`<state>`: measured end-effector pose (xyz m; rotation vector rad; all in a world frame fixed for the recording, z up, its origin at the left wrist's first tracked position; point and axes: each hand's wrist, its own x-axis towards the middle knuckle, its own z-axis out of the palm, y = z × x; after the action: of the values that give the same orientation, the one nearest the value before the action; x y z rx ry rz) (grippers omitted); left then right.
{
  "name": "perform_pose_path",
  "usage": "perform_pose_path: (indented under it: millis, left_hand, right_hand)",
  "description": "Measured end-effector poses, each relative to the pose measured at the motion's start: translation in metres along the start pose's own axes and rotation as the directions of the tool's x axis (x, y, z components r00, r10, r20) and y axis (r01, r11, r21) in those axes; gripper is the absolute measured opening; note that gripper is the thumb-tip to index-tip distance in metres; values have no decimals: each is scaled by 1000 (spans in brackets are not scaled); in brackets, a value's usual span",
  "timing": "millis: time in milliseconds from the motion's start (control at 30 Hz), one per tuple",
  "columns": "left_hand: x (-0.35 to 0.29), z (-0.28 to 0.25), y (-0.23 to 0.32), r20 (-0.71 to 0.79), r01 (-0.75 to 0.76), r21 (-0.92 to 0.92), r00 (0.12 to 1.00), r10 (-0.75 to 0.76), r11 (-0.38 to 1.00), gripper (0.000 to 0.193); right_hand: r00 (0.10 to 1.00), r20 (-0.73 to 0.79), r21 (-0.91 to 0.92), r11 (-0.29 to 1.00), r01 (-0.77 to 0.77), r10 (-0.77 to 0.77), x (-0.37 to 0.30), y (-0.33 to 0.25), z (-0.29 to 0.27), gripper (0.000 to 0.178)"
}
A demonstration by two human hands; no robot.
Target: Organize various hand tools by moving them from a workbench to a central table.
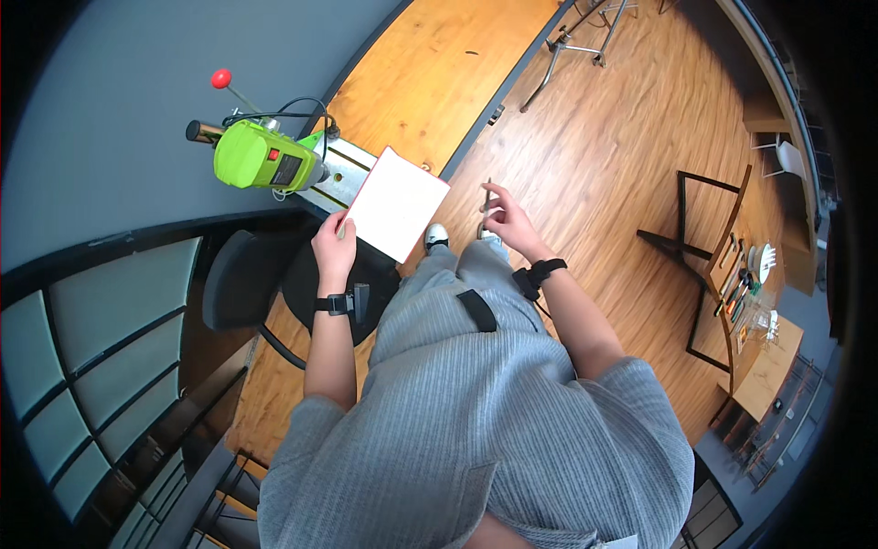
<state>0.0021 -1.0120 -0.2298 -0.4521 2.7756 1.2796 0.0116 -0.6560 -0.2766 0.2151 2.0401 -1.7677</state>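
A flat white rectangular pad with a thin red edge [399, 205] is gripped at its near left corner by my left hand [335, 245], thumb on top. My right hand [512, 223] pinches a slim pen-like stick [487, 197], held upright in view just right of the pad and apart from it. Whether the stick is a pen or a pencil cannot be made out. Beyond the pad stands a green bench drill press [251, 157] with a red-knobbed lever and a slotted grey base plate [340, 178], which the pad partly covers.
The drill press is on a wooden workbench [430, 64] along the wall. Near my left arm is a black chair [247, 279]. To the right, a wooden table [732, 265] with black legs carries several hand tools and a white container. A wheeled metal stand [558, 55] is at the far side.
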Motion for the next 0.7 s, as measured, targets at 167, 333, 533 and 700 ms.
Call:
perform_pose_path:
  millis: [167,333,533,700]
  left_hand:
    - [-6,-2,-16,-152,17,-30,988,-21,999,22]
    - [-12,-5,-15,-95,61,-146,993,-75,987,25]
    - [-14,5,-34,-118,31,-217,991,-57,976,29]
    - [-15,6,-35,-40,64,-236,996,-76,970,29]
  right_hand:
    - [996,89,41,999,3,-7,26,-10,27,47]
    - [981,97,-91,980,178,-169,32,-9,36,27]
    - [999,-40,102,995,-16,20,23,-10,32,13]
    - [995,-90,120,992,-29,40,16,0,23,17]
